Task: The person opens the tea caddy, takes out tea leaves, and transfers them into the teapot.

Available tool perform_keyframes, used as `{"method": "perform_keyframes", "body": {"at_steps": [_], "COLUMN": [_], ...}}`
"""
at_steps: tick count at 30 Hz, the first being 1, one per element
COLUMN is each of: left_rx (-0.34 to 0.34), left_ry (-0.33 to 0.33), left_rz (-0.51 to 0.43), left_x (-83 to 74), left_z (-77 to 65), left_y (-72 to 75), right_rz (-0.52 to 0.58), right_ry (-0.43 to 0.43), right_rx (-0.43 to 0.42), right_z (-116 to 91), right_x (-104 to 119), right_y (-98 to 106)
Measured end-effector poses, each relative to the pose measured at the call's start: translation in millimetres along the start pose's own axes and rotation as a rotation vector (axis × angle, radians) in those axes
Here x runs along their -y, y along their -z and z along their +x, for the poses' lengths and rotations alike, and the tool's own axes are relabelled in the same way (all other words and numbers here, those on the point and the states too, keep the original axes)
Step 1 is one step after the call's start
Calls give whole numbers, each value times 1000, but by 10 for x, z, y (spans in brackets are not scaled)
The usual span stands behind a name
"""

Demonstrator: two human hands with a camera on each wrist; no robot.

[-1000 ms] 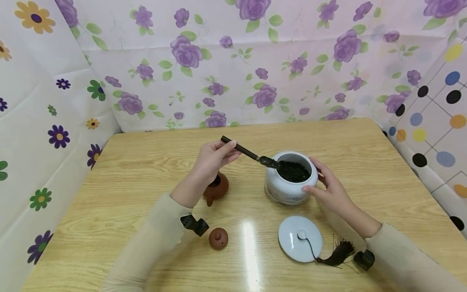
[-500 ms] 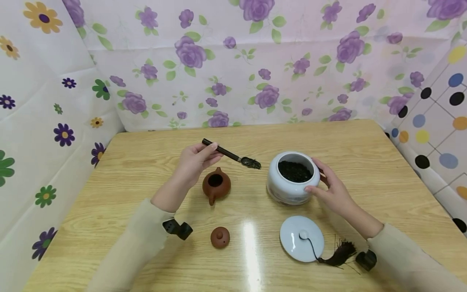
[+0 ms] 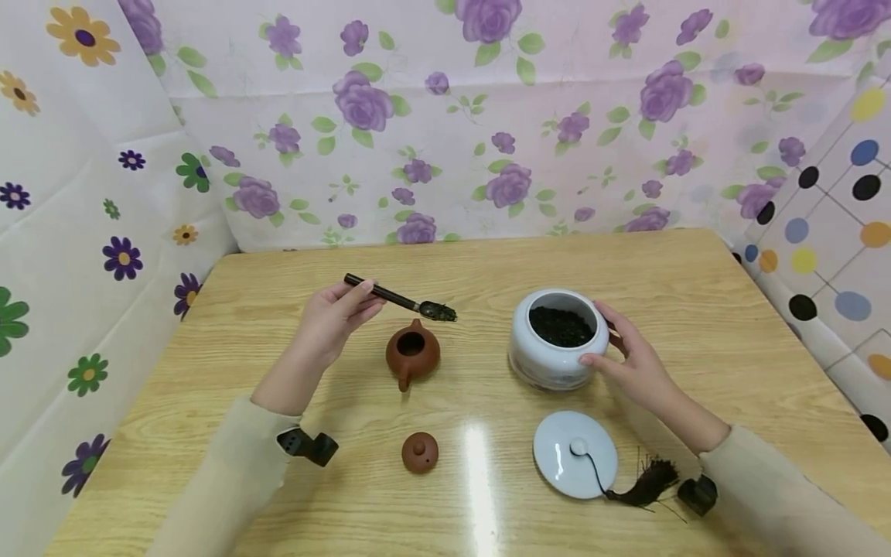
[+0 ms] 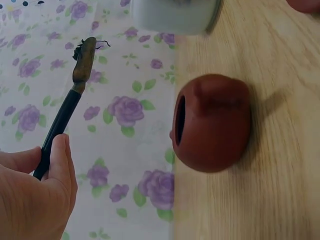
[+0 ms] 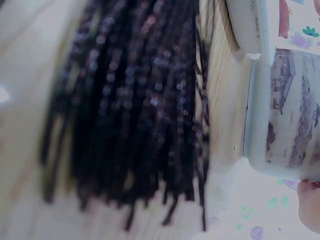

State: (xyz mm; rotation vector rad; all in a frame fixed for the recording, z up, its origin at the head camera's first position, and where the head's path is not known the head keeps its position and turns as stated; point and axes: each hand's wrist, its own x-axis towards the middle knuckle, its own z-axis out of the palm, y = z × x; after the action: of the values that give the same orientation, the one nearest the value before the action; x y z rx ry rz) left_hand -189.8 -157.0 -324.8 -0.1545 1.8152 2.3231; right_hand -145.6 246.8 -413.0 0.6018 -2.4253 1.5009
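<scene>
My left hand (image 3: 334,321) pinches the dark handle of a tea scoop (image 3: 393,296), whose bowl carries a heap of dark tea leaves (image 3: 440,312). The scoop is up in the air, just beyond the open teapot (image 3: 413,363), a reddish-brown clay pot seen from the side in the left wrist view. Thumb and fingers of my right hand (image 3: 636,363) hold the side of a white porcelain jar (image 3: 550,360) that has dark tea leaves (image 3: 562,326) inside. A printed building scene shows on the jar (image 5: 295,110) in the right wrist view.
The small clay teapot lid (image 3: 420,452) lies in front of the teapot. A white jar lid (image 3: 575,455) with a dark tassel (image 3: 650,481) lies in front of the jar; the tassel fills much of the right wrist view. Patterned cloths (image 3: 445,124) stand around the wooden table (image 3: 278,294).
My left hand has carried the loaded scoop leftward, from the jar's mouth to beyond the teapot, uncovering the teapot. The right hand has kept its hold on the jar.
</scene>
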Motion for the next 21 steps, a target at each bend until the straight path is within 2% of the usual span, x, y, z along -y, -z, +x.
{"method": "perform_keyframes", "body": {"at_steps": [6,12,21], "left_rx": [8,-17,-53], "left_ry": [-15,-16,11], "left_rz": [6,15,9], "left_x": [18,58,174], "left_z": [-27,-66,-81], "left_y": [160,315,455], "right_rz": [-8,-17,-7], "right_ry": [-14,-26,-5], "right_rx": [0,3,-5], "right_z": [-2,6,2], "right_x": [17,34,26], "right_y": [6,9,-1]}}
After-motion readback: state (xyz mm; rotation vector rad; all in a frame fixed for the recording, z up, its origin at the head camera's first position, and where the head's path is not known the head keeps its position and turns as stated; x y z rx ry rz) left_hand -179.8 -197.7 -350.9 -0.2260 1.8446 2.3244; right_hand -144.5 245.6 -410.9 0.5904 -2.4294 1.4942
